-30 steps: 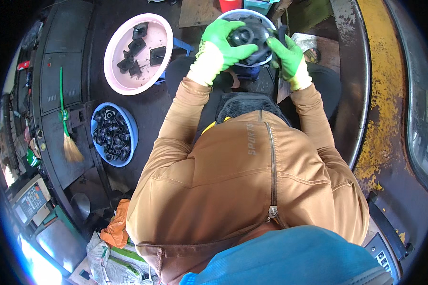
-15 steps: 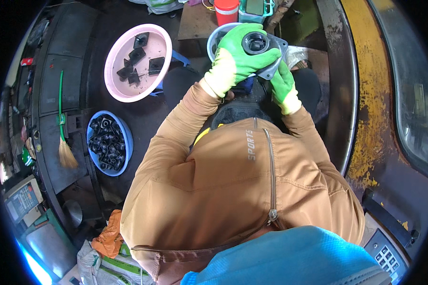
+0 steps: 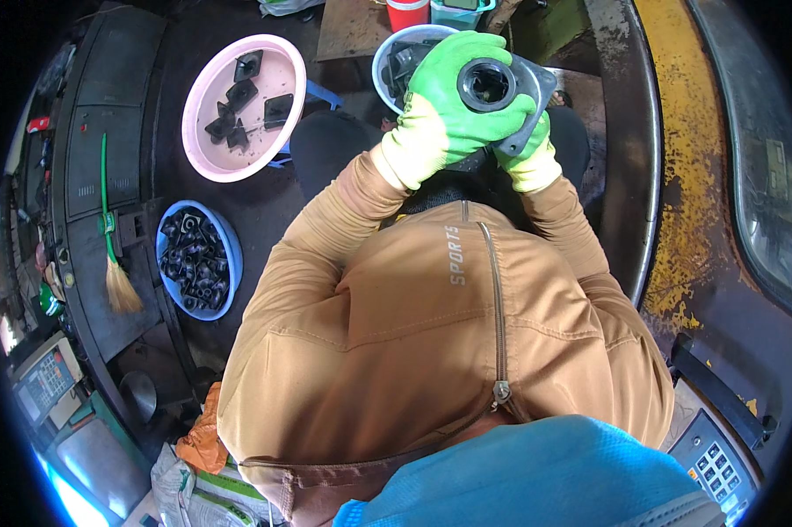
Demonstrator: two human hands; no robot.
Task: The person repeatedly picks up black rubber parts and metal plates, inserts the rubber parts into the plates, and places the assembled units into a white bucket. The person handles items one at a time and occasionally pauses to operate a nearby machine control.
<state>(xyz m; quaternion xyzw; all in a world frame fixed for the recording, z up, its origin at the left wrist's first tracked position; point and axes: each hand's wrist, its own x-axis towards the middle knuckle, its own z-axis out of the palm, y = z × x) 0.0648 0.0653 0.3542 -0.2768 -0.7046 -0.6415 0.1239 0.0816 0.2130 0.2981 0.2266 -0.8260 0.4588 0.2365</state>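
Both my hands wear green gloves with pale yellow cuffs. A black moulded part (image 3: 526, 126) with a round hollow collar and a flat, cornered flange is held up in front of me, collar upward. My left hand (image 3: 448, 101) is closed around the collar, its fingers wrapping the far side and its thumb the near side. Under the flange, my right hand (image 3: 535, 156) grips the part from the right; most of its fingers are hidden. Just behind my left hand stands a light blue basin (image 3: 381, 63) with dark parts (image 3: 404, 61) in it.
To the left a pink basin (image 3: 192, 145) on a blue stool (image 3: 324, 95) holds several black flanged parts. Below it is a blue basin (image 3: 235, 272) heaped with black parts. A broom (image 3: 122, 285) leans against a grey cabinet. A worn yellow machine frame (image 3: 677, 202) rises at right.
My hands and the black part have shifted slightly right and tilted, and the flange now hangs more toward me. More of the basin behind shows.
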